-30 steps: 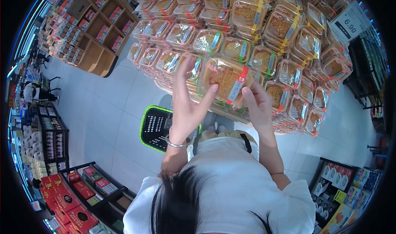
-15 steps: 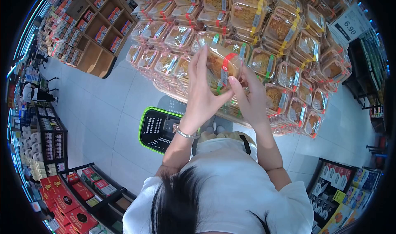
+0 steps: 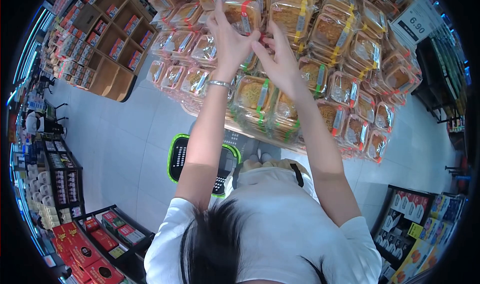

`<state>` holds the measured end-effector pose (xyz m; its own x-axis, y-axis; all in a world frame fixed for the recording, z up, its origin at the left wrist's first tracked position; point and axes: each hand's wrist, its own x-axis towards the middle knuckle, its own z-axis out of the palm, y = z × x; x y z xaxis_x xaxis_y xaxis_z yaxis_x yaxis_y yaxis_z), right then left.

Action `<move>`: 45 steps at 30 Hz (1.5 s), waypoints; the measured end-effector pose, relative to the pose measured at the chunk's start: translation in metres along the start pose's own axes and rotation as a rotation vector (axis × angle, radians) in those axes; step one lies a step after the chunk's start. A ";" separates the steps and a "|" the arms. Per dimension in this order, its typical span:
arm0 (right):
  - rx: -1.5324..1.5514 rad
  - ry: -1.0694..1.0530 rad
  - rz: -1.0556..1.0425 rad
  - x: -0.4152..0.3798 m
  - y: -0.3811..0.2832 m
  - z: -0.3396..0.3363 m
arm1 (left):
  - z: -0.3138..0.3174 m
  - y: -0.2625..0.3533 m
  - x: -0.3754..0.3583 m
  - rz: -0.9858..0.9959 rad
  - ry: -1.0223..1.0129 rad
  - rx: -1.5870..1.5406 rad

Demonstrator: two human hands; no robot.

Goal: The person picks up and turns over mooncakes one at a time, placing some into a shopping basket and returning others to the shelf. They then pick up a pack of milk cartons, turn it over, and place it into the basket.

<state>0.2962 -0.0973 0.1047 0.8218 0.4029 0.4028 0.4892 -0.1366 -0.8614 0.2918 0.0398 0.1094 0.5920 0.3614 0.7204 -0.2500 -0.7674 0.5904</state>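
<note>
A clear package with a red strip is at the upper middle of the view, over rows of similar packages. My left hand, with a bracelet on the wrist, has its fingers along the package's left side and its thumb near the lower edge. My right hand is at the package's lower right corner, thumb and fingers bent around its edge. Below my hands lie packages with green strips. Packages with yellow strips are stacked to the right.
A black basket with a green rim stands on the floor, partly behind my left forearm. A wooden shelf is at upper left. A price sign reads 6.90. Red boxes sit at lower left, a display rack at lower right.
Both hands have moved up and away from my body with the red-strip package, onto the farther rows. The green-strip packages beneath are now more exposed.
</note>
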 end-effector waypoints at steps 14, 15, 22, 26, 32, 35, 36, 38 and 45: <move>-0.001 -0.103 0.049 -0.068 0.009 -0.029 | 0.042 -0.015 0.028 -0.057 -0.071 0.064; -0.006 -0.114 0.045 -0.072 0.008 -0.030 | 0.043 -0.017 0.028 -0.045 -0.075 0.084; 0.036 -0.122 0.057 -0.089 0.011 -0.032 | 0.052 -0.034 0.028 0.112 -0.092 0.172; -0.013 -0.101 0.015 -0.096 0.013 -0.031 | 0.053 -0.034 0.026 0.167 -0.068 0.177; 0.053 -0.112 0.025 -0.104 0.006 -0.031 | 0.049 -0.034 0.021 0.119 -0.080 0.088; 0.041 -0.132 0.030 -0.108 0.006 -0.029 | 0.045 -0.038 0.018 0.125 -0.106 0.084; 0.053 -0.126 0.022 -0.109 0.007 -0.029 | 0.043 -0.036 0.017 0.104 -0.119 0.169; 0.066 -0.122 0.011 -0.109 0.005 -0.029 | 0.039 -0.034 0.017 0.084 -0.128 0.255; 0.068 -0.137 0.058 -0.118 -0.002 -0.035 | 0.036 -0.039 0.019 0.116 -0.142 0.119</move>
<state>0.2091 -0.1762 0.0696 0.7984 0.5161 0.3102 0.4175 -0.1033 -0.9028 0.3405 0.0570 0.0868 0.6684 0.1957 0.7176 -0.2356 -0.8594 0.4538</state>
